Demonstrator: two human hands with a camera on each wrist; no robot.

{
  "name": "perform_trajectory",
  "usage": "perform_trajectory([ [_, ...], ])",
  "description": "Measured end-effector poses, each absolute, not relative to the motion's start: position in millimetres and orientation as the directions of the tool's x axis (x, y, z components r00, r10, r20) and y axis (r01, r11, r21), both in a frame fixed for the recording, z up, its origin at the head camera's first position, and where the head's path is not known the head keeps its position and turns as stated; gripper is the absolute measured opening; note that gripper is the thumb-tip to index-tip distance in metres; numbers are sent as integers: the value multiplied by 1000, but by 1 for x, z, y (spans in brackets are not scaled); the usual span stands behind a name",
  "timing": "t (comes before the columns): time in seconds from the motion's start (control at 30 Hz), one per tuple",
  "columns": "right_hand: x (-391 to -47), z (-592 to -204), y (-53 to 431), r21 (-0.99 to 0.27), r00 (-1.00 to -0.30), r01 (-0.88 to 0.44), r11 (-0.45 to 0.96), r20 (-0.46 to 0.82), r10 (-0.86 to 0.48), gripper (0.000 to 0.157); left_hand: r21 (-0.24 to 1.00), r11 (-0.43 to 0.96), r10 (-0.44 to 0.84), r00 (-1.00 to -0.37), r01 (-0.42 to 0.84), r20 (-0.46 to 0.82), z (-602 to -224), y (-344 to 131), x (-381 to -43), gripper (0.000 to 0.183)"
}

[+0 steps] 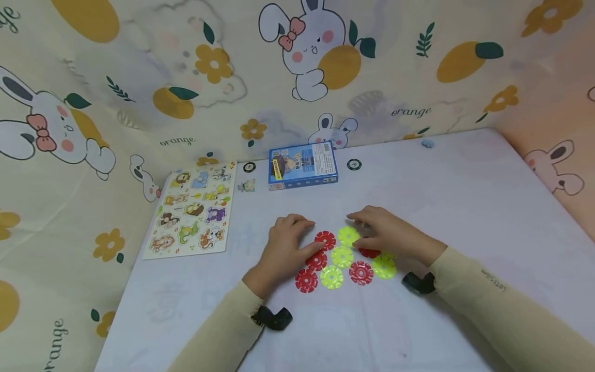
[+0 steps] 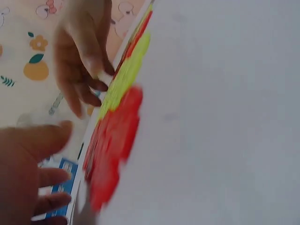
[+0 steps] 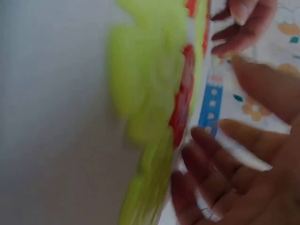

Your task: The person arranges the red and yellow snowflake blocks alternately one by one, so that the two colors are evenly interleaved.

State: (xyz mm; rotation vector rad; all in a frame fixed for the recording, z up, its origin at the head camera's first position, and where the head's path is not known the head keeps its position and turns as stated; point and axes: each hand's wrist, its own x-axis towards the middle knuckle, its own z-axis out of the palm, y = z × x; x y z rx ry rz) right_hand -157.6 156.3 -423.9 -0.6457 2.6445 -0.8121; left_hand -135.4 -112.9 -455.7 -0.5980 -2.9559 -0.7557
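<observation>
The blue box (image 1: 303,168) lies flat near the far edge of the white surface (image 1: 465,206). Well apart from it, on the person's side and mostly to its right, the red discs (image 1: 306,280) and yellow-green discs (image 1: 332,277) lie in a loose patch, notched around their rims, some close enough to touch.

The left hand (image 1: 287,242) is on the person's side of the box, with its thumb reaching over the red discs. Its grip is released, the fingers loosely extended and holding nothing. The right hand (image 1: 383,231) is also on the person's side of the box, but off to its right, its thumb by the yellow-green discs and the hand partly covering a red one. That grip is released too, with the fingers apart. Whether either thumb touches a disc, I cannot tell; the wrist views are blurred.

Left of the box lies the animal board (image 1: 192,212), bearing colourful figures. Between the two are a black ring-like token (image 1: 249,167) and a small greenish piece (image 1: 247,185). A second black token (image 1: 354,164) lies just right of the box, and a small blue item (image 1: 427,143) well to its right. Behind the box hangs a rabbit-and-orange print cloth (image 1: 288,121).
</observation>
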Motion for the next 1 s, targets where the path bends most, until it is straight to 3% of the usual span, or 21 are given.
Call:
perform_trajectory([
  [0.2,-157,-431,144,-529,-880,-328,783,-131,-457,48,414,834,351,-929,365,114,-456,-96,-139,51],
  [0.4,-159,-425,138,-619,-888,-222,753,-191,-419,42,556,781,306,-950,286,59,-453,-95,-141,46],
  [0.63,-170,-416,132,-746,-885,-144,650,-197,-422,13,728,677,100,-994,106,52,-455,-125,-153,26],
  [0.83,-183,-420,112,-777,-886,-52,627,-254,-388,12,709,704,-108,-982,35,155,-464,-160,-165,26],
  [1.0,-189,-425,100,-790,-896,-27,613,-253,-365,20,651,757,-130,-965,53,229,-469,-172,-169,29],
])
